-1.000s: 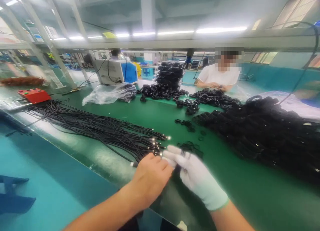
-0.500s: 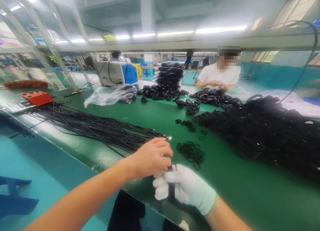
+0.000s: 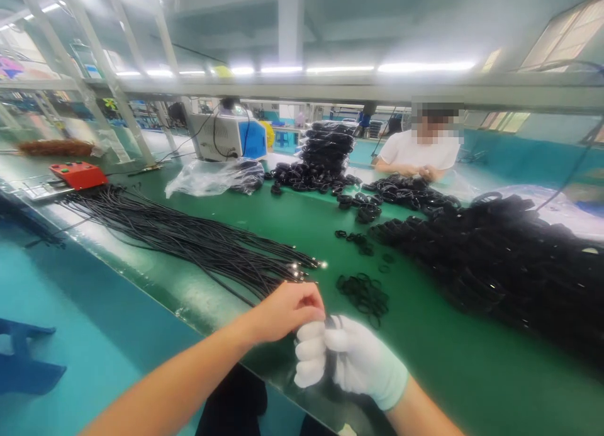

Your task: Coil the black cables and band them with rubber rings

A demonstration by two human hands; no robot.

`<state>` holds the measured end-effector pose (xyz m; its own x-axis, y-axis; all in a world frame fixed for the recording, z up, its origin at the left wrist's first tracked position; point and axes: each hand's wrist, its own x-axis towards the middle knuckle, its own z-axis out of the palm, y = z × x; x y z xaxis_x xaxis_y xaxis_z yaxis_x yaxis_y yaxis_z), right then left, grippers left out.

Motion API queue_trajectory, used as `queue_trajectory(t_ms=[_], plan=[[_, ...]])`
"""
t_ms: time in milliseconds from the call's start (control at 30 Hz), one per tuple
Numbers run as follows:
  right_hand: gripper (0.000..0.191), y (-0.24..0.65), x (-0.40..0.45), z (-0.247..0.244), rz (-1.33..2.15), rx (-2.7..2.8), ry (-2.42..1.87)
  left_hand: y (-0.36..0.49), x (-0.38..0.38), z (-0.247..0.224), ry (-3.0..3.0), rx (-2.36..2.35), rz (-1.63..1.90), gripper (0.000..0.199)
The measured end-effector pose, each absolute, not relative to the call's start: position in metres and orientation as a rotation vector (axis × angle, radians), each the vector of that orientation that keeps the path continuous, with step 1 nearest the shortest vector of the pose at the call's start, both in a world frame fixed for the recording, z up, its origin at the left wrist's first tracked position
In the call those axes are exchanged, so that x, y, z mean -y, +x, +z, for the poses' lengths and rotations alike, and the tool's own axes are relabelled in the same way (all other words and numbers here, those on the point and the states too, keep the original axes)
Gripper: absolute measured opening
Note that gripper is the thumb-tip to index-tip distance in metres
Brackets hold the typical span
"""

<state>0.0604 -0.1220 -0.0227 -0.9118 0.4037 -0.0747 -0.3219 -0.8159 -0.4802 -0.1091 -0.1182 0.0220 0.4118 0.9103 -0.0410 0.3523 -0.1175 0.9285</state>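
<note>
My right hand (image 3: pixel 352 354), in a white glove with a pale green cuff, is closed around a coiled black cable (image 3: pixel 331 362); most of the coil is hidden by the fingers. My bare left hand (image 3: pixel 292 310) is directly above and to the left, touching the glove, its fingers pinched together at the top of the coil. What lies between those fingertips is hidden. Just beyond my left hand, long straight black cables (image 3: pixel 189 234) lie in a bundle with shiny metal ends. Small black rings (image 3: pixel 363 294) lie in a loose heap beyond my right hand.
A large mound of coiled black cables (image 3: pixel 472 260) covers the right side of the green table (image 3: pixel 264 216). At the left stands a red control box (image 3: pixel 79 175). Farther back are a blue-and-white machine (image 3: pixel 229 137), a plastic bag (image 3: pixel 202 178) and a person (image 3: pixel 419 150) in white.
My left hand has drawn down and closer to the glove, and its fingers have closed tighter. The metal cable ends behind it show more. The view has shifted slightly.
</note>
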Motion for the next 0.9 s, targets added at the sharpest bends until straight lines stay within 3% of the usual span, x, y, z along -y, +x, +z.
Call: queue_trajectory(t_ms=[200, 600, 900], plan=[[0.037, 0.064, 0.12, -0.015, 2.441, 1.055, -0.338, -0.107, 0.132, 0.007, 1.613, -1.119, 0.865, 0.01], [0.026, 0.063, 0.13, 0.018, 2.405, 1.423, -0.319, -0.102, 0.157, 0.002, 1.555, -0.991, 0.96, 0.015], [0.023, 0.065, 0.145, 0.039, 2.397, 1.564, -0.353, -0.091, 0.182, -0.003, 1.719, -1.065, 1.393, 0.012]])
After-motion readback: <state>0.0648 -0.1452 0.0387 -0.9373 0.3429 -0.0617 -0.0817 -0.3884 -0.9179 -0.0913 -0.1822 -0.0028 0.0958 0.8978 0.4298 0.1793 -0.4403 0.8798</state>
